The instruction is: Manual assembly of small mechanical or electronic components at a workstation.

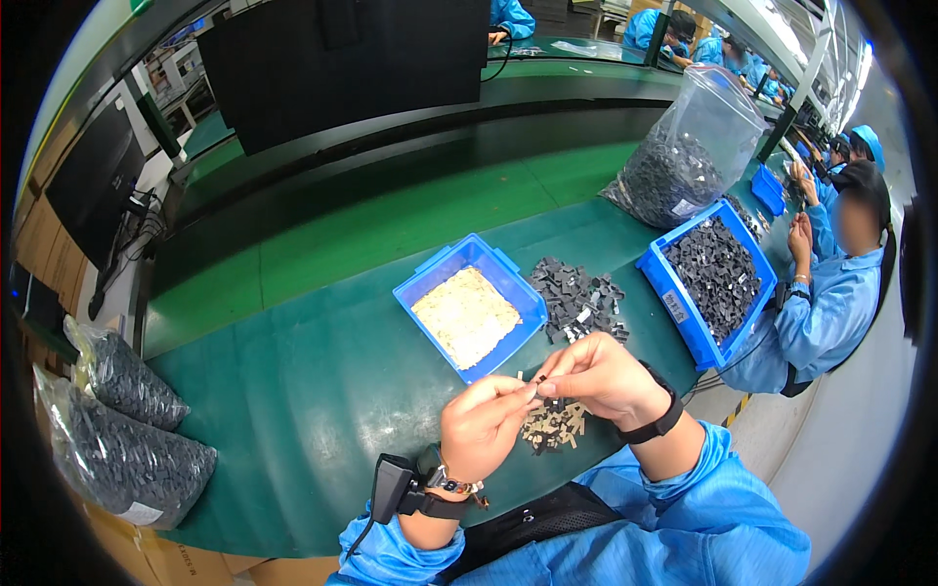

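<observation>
My left hand and my right hand meet over the green table, thumbs and forefingers pinched together. Between the fingertips of my right hand shows a small dark piece. My left fingertips press against the same spot; what they grip is too small to make out. Just beneath the hands lies a small pile of cream and black strips. Beyond them sits a blue bin with pale cream pieces inside. A loose heap of small black parts lies to the right of that bin.
A larger blue crate full of black parts stands at the right, with a clear bag of dark parts behind it. Two more filled bags lie at the left edge. A co-worker in blue sits at the right. A dark panel stands at the back.
</observation>
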A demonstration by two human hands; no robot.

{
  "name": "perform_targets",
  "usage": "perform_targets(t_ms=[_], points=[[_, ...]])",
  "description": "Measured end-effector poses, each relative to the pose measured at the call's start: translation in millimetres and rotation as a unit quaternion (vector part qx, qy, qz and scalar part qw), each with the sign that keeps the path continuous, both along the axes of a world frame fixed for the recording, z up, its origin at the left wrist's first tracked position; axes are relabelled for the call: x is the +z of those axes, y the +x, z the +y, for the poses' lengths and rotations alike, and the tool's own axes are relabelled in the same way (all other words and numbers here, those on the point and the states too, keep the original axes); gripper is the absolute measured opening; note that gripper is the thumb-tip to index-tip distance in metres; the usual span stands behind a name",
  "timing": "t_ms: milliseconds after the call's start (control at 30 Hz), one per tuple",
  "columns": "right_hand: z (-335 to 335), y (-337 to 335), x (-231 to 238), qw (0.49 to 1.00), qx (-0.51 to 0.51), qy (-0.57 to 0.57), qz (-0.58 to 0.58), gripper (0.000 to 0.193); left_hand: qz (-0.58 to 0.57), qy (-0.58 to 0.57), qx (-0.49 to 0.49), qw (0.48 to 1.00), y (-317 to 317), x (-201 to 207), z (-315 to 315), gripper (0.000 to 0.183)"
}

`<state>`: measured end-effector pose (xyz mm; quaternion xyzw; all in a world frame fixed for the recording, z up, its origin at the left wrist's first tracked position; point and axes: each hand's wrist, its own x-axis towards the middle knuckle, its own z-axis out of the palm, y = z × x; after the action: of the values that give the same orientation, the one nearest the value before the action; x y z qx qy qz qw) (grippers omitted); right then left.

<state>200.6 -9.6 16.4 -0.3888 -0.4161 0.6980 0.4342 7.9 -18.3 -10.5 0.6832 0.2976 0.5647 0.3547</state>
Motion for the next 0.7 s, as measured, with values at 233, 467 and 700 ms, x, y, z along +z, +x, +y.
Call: perform_targets(t_ms=[233,467,700], points=[[-11.9,-8.3,-11.2,0.909,0.096,-0.229,0.335,0.017,-0.055,-0.022,-0.025,0.998,-2.8,-2.4,-1.1,0.015],[-22.3,-2.7,1.6,0.988,0.048,0.127,0.068,0.015,-0.123,-0.093,-0.134,0.979,-5.9,-2.3,-1.0,0.012],[-30.5,-10.0,17.2,0.792,0.004,0.514,-0.329,0.023,-0.155,-0.155,-0.191,0.957,-7.7,-6.4,-3.3,0.011]])
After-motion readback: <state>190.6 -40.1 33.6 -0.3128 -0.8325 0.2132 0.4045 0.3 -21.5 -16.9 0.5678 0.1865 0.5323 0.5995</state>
